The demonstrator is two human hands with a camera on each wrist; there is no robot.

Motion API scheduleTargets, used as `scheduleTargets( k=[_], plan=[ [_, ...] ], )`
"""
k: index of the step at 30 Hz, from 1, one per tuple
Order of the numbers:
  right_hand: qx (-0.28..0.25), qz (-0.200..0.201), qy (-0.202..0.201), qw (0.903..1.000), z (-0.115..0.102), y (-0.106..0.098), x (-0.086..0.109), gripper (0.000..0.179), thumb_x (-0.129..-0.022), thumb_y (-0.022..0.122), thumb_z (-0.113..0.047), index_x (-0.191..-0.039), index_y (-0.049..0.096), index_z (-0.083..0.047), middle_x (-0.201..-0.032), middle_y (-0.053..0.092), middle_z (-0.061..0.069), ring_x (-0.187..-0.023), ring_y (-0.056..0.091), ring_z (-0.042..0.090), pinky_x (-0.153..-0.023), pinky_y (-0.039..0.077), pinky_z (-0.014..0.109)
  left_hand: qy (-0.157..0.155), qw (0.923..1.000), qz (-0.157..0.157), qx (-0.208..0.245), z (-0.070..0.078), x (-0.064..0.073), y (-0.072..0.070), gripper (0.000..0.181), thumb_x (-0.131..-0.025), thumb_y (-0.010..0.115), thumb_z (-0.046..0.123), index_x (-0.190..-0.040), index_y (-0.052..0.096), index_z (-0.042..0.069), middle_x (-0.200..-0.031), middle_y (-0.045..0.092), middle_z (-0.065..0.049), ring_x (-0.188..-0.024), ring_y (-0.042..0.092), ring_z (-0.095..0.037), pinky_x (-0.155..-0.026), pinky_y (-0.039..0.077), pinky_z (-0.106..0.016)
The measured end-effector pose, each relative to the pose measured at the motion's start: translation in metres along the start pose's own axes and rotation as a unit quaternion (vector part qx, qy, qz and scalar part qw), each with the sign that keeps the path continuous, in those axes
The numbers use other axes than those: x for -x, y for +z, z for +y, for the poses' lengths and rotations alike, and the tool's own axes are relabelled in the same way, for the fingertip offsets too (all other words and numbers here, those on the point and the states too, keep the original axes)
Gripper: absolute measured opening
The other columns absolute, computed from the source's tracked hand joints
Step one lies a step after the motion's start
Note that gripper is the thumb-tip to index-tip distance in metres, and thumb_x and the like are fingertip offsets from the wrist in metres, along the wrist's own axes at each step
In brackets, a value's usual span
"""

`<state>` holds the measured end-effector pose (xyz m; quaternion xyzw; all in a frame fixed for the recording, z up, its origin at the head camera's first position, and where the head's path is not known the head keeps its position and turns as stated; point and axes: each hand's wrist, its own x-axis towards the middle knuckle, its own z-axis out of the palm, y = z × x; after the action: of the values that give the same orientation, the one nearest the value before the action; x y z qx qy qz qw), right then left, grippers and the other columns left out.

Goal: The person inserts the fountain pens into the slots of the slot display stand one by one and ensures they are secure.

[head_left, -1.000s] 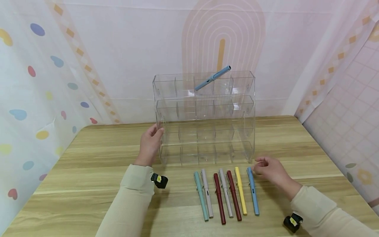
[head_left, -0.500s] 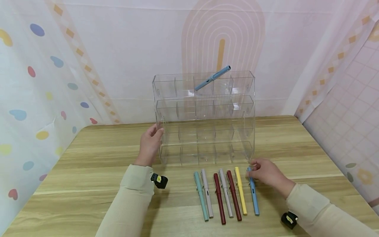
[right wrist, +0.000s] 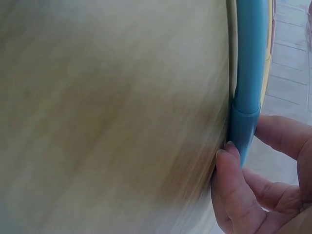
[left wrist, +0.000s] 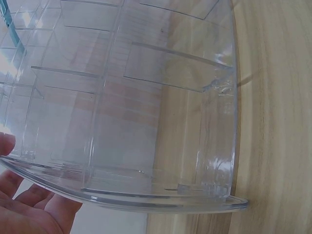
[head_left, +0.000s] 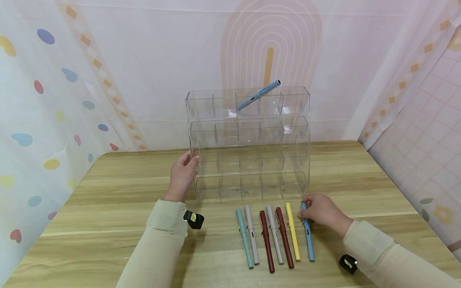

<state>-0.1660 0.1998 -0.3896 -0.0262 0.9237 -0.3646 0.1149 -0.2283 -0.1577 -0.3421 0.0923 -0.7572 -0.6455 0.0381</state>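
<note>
My left hand [head_left: 182, 174] grips the left side edge of a clear acrylic rack [head_left: 248, 180], thumb on one face and fingers on the other. The left wrist view shows the rack's side panel [left wrist: 117, 199] passing between thumb and fingers. My right hand [head_left: 324, 210] pinches the clip end of a blue pen [head_left: 308, 240] lying on the table. In the right wrist view, thumb and fingertips close round the end of this pen [right wrist: 249, 63]. A grey-blue pen [head_left: 259, 95] leans at a slant in the rack's top tier.
Left of the blue pen lie a yellow pen [head_left: 293, 236], two dark red pens, two pale grey pens and a teal pen [head_left: 245, 240], in a loose row. They lie on a wooden table [head_left: 119, 192] in front of the rack. Patterned curtains [head_left: 162, 60] hang behind.
My right hand has moved left from beside the blue pen and taken its clip end between thumb and fingers. The left hand and the rack have not moved.
</note>
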Motion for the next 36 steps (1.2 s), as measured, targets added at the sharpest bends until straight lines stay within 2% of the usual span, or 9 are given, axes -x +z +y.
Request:
scheduleTargets(
  k=[8, 13, 18, 29, 36],
  plan=[
    [0.014, -0.007, 0.016, 0.9998, -0.002, 0.0, -0.002, 0.025, -0.077, 0.071, -0.003, -0.097, 0.061, 0.008, -0.073, 0.06, 0.006, -0.059, 0.055, 0.014, -0.055, 0.05, 0.028, -0.002, 1.0, -0.001, -0.005, 0.001, 0.001, 0.001, 0.044, -0.101, 0.047, 0.023, -0.143, 0.046, 0.01, -0.142, 0.047, -0.012, -0.127, 0.041, -0.027, -0.102, 0.039, -0.046],
    [0.002, -0.01, 0.032, 0.9994, -0.002, -0.002, -0.001, 0.031, -0.078, 0.071, -0.004, -0.103, 0.06, 0.009, -0.076, 0.061, 0.009, -0.061, 0.056, 0.016, -0.055, 0.051, 0.03, -0.005, 0.9999, -0.001, -0.009, 0.001, 0.0, 0.002, 0.045, -0.101, 0.046, 0.023, -0.144, 0.046, 0.011, -0.142, 0.047, -0.013, -0.128, 0.041, -0.027, -0.102, 0.039, -0.046],
    [-0.016, -0.009, 0.036, 0.9992, -0.001, -0.005, 0.001, 0.03, -0.078, 0.069, -0.005, -0.104, 0.059, 0.007, -0.08, 0.062, 0.01, -0.064, 0.058, 0.017, -0.056, 0.053, 0.032, -0.007, 1.0, -0.002, -0.007, 0.001, -0.001, 0.002, 0.045, -0.101, 0.047, 0.024, -0.144, 0.045, 0.011, -0.143, 0.046, -0.012, -0.129, 0.041, -0.027, -0.103, 0.039, -0.045],
    [-0.069, 0.005, 0.026, 0.9973, -0.002, -0.026, 0.004, 0.038, -0.081, 0.061, -0.005, -0.113, 0.053, 0.014, -0.093, 0.06, 0.02, -0.069, 0.061, 0.019, -0.061, 0.056, 0.036, -0.001, 1.0, 0.002, -0.007, 0.002, 0.0, 0.002, 0.044, -0.1, 0.047, 0.023, -0.142, 0.047, 0.009, -0.141, 0.048, -0.013, -0.125, 0.042, -0.027, -0.101, 0.039, -0.045],
    [-0.116, 0.009, 0.025, 0.9929, -0.005, -0.039, 0.006, 0.037, -0.087, 0.057, -0.006, -0.117, 0.046, 0.013, -0.093, 0.057, 0.017, -0.07, 0.061, 0.018, -0.063, 0.055, 0.038, -0.004, 1.0, 0.003, -0.006, 0.001, 0.0, 0.002, 0.044, -0.1, 0.047, 0.022, -0.141, 0.047, 0.008, -0.141, 0.048, -0.013, -0.126, 0.042, -0.028, -0.102, 0.039, -0.046]
  ],
)
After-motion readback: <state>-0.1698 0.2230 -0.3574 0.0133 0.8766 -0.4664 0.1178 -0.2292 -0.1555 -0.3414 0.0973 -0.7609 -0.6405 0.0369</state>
